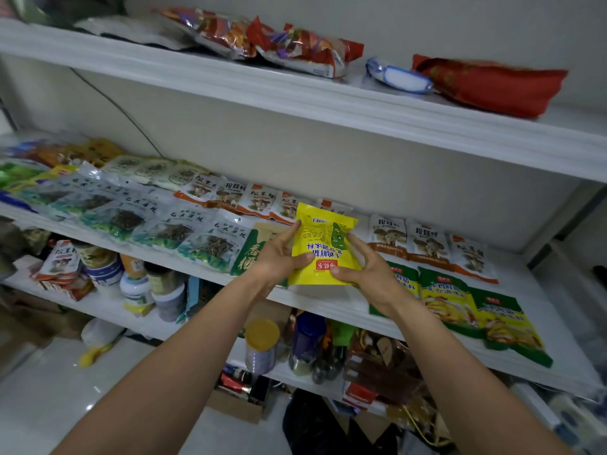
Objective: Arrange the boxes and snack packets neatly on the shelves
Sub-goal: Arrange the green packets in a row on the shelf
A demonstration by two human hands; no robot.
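While held, yellow packet (323, 243) between left grip (279, 262), right grip (369, 274)

Flat snack packets (164, 231) on white shelf (525, 277)

Single head-worn wide-angle view, facing forward and down at a white shelving unit from close range. The upper surfaces of the top shelf (295, 103), middle shelf (328, 310) and lower shelf (108, 307) all show, receding obliquely toward upper left. Both forearms enter from the bottom edge; the left hand (279, 261) and right hand (368, 270) grip a yellow packet (323, 247) near frame centre. The floor (49, 389) occupies the lower left corner
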